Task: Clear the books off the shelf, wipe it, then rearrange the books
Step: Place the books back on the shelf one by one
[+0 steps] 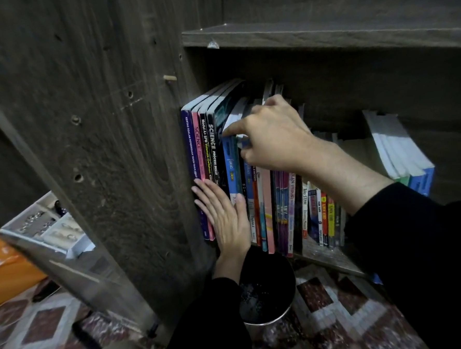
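At 6 o'clock, nearest, a black bucket stands on the patterned carpet, below the shelf board. Just above it the left hand lies flat with fingers straight, pressing the spines of the leftmost books and gripping nothing. At 2 o'clock the right hand hooks curled fingers over the tops of several volumes in the row of books, its thumb stretched out to a blue Fokus book.

The row stands on the shelf, so clearing looks barely begun. To do it well:
- tip the hooked batch forward by its tops
- keep the left palm bracing the neighbours
- take a modest batch

Spines read "SCIENCE PROCESS SKILLS", "Modul A+ SPM Matematik (Dwibahasa)", "Fokus" and "Teks STPM". At 3 o'clock, farthest, the leaning books show white page edges.
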